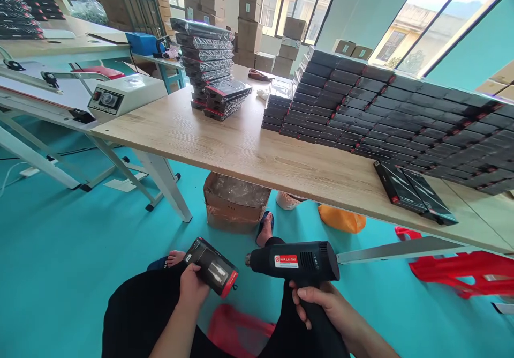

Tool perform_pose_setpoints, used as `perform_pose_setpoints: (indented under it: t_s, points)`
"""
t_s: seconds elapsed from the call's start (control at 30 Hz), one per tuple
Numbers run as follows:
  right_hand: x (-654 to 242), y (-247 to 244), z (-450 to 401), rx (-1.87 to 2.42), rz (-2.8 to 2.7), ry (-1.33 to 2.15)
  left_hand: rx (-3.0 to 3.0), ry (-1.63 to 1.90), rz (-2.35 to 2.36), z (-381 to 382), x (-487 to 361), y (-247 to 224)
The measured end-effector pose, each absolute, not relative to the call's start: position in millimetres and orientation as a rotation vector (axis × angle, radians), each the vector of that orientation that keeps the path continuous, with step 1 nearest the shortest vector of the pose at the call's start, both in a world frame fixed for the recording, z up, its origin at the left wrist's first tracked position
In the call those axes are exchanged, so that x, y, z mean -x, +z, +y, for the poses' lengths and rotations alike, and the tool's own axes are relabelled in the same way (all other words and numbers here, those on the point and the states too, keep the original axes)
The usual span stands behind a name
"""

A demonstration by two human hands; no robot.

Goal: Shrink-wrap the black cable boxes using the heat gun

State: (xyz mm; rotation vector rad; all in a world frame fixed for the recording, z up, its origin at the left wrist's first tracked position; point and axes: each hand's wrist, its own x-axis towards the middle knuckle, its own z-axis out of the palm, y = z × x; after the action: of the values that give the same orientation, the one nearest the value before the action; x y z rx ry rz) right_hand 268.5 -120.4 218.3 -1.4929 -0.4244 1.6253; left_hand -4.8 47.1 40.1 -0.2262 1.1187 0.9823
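My left hand (193,287) is closed on the near end of a small black box (211,267) with a red edge and a pale picture on its face. The box is held tilted over my lap. In my right hand (317,301) is a black heat gun (299,261), gripped by its handle. Its nozzle points left, toward the box, with a short gap between them. A red and white label shows on the heat gun's side. The handle's lower part runs down along my right forearm.
Ahead stands a wooden table (241,149) with a long wall of stacked black boxes (381,109) and a shorter wrapped stack (209,58). Two boxes (413,192) lie near its front edge. Underneath are a carton (236,202) and an orange bag (341,218). A sealing machine (126,95) stands left.
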Motion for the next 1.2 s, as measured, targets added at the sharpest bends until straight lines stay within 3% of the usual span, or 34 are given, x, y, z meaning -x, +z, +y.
perform_pose_setpoints:
  t_s: [0.4, 0.5, 0.9, 1.2]
  points:
    - [-256.7, 213.9, -127.0, 1.549, -0.668, 1.827, 0.121, 1.002, 1.089, 44.6, 3.4, 30.0]
    - [-256.1, 211.2, -127.9, 1.620, -0.668, 1.723, 0.077, 1.001, 1.103, 43.7, 2.2, 30.6]
    - [-236.0, 223.9, -103.3, 1.505, -0.638, 1.675, -0.806, 0.878, 1.273, 33.5, -18.8, 39.9]
    - [-231.0, 223.6, -79.2, 1.593, -0.749, 1.651, -1.139, 0.902, 1.356, 33.2, -14.6, 34.1]
